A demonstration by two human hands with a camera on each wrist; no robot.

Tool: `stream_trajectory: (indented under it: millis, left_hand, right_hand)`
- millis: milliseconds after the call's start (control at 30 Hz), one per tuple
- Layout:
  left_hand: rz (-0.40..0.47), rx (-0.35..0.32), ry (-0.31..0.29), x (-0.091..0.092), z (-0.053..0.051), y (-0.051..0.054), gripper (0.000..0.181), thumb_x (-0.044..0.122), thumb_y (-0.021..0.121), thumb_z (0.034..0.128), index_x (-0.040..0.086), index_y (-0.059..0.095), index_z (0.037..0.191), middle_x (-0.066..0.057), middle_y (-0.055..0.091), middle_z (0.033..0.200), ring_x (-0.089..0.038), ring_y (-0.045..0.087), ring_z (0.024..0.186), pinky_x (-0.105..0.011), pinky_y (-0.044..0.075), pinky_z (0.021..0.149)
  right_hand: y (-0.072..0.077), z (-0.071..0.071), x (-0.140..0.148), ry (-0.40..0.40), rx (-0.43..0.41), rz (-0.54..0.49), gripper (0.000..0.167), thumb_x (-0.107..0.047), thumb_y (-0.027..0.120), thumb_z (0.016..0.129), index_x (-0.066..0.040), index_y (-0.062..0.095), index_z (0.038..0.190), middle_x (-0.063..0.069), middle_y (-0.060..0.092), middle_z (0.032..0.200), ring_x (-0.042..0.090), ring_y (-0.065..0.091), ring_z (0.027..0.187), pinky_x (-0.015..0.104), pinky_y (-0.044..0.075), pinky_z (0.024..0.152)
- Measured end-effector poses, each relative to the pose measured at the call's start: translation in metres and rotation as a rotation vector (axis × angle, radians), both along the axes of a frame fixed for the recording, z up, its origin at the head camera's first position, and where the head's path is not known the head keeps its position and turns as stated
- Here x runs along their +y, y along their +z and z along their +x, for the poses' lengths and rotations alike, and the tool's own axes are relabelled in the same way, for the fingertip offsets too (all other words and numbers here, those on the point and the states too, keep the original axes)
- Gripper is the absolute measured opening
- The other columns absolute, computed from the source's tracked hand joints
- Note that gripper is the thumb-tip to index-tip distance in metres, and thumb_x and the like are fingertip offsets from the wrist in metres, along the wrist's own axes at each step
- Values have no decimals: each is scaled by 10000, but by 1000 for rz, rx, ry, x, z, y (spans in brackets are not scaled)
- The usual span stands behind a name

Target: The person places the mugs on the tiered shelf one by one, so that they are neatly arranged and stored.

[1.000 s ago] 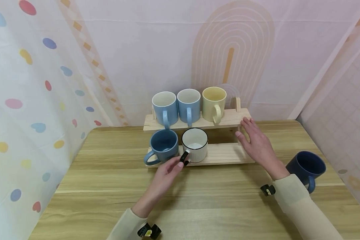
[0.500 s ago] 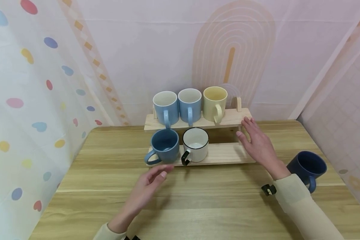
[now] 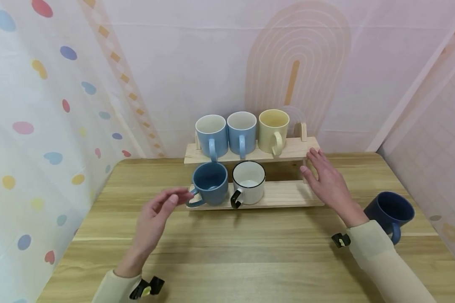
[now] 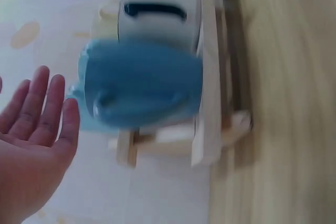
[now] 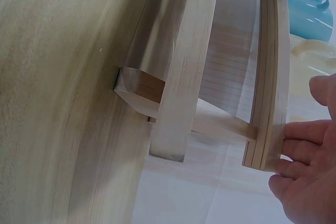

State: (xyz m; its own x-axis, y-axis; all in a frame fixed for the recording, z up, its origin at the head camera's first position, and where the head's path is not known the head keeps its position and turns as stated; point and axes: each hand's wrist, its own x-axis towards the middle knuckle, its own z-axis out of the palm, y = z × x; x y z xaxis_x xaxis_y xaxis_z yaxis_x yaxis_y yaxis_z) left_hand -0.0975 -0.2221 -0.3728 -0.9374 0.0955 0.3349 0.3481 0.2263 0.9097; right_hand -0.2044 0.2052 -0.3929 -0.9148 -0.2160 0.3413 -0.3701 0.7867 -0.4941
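The left hand (image 3: 153, 221) is beside the handle of a dark teal-blue mug (image 3: 211, 185) on the lower shelf. Its fingers are loosely extended and hold nothing; in the left wrist view they stand apart from the mug (image 4: 142, 82). To that mug's right stands a white mug (image 3: 249, 183) with a black rim and black handle. The right hand (image 3: 327, 181) rests its fingertips on the right end of the two-tier wooden rack (image 3: 299, 148), its fingers fairly straight. In the right wrist view these fingers (image 5: 302, 132) touch the upper board's end.
Two light blue mugs (image 3: 212, 136) and a yellow mug (image 3: 274, 132) stand on the upper shelf. A navy mug (image 3: 390, 214) stands on the wooden table (image 3: 250, 261), partly behind the right sleeve. A patterned curtain (image 3: 189, 63) hangs behind the rack.
The left hand has let go of the white mug's black handle and moved left to the teal-blue mug's handle. The right hand stays at the rack's end.
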Motion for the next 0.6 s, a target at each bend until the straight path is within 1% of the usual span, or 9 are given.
stream_trajectory:
  millis: [100,167,200,267,333,433,500,533,600]
  left_hand:
    - [-33,79,23,-7,-17,2,311,110,449,1114,-41,654,1292,-18,747,1195,-163,666,1125,-213,514,986]
    - [-63,118,30,-11,-29,2,309,108,452,1112,-15,665,1297,-53,732,1236,-164,644,1165,-207,497,999]
    - [-94,132,37,-13,-35,2,311,118,457,1112,10,672,1308,-55,722,1264,-143,631,1185,-204,486,1002]
    - [-192,164,58,-17,-48,1,318,142,475,1108,50,673,1339,-66,690,1338,-170,609,1247,-195,455,1021]
    - [-303,187,76,-21,-61,-1,334,175,493,1104,78,661,1376,-60,646,1416,-191,571,1322,-261,440,1062]
    - [-464,221,82,-28,-79,-4,386,229,501,1100,84,617,1439,-52,557,1523,-285,495,1416,-440,400,1144]
    - [-537,219,57,-31,-89,-5,434,272,472,1109,72,571,1482,-69,489,1582,-311,434,1465,-571,353,1164]
    - [-567,213,42,-33,-94,-6,458,293,456,1114,72,544,1505,-79,453,1607,-324,404,1484,-605,328,1171]
    - [-627,197,23,-35,-101,-8,501,337,421,1120,79,497,1543,-74,396,1642,-340,364,1505,-626,299,1180]
  right_hand:
    - [0,0,1,-2,-5,-3,619,-378,459,1114,82,425,1526,236,329,1638,410,205,1551,657,245,1191]
    - [-1,0,2,-3,-6,-4,616,-375,460,1114,83,425,1525,237,329,1638,412,206,1550,658,245,1191]
    - [-1,0,2,-3,-5,-6,614,-373,461,1114,82,427,1524,238,331,1637,412,208,1550,658,246,1191]
    - [-1,0,3,-2,-3,-6,614,-374,463,1113,80,429,1524,238,333,1637,412,210,1550,660,248,1189]
    - [-1,0,3,0,-2,-9,616,-379,461,1113,78,429,1525,234,332,1638,409,209,1550,660,246,1191]
    - [-1,0,3,5,-5,-12,625,-391,459,1113,72,424,1531,227,330,1641,401,205,1554,657,242,1194]
    - [0,-1,3,9,-8,-15,627,-395,457,1113,69,424,1533,222,330,1643,397,205,1555,651,238,1199]
    - [0,-1,3,9,-10,-17,627,-397,454,1113,68,425,1533,220,333,1642,396,208,1554,649,239,1199]
    - [2,-1,4,12,-19,-45,618,-389,455,1114,69,431,1528,219,340,1639,400,218,1550,645,241,1201]
